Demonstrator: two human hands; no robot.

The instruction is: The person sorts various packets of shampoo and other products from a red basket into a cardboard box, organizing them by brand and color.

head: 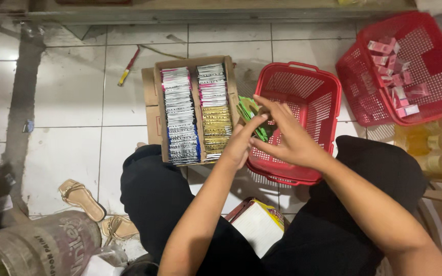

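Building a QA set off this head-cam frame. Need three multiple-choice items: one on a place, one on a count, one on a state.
1. Where are the green sachets?
A. in the cardboard box
B. in both hands, above the near red basket
C. on the tiled floor

2. How many red baskets show?
A. one
B. two
C. three

3. What state is the cardboard box in?
A. open, with rows of sachets
B. taped shut
C. open and empty

Key:
1 B: the left hand and right hand pinch them over the near red basket.
2 B: the near one plus the far red basket with pink packs.
3 A: flaps open, two rows of sachets.
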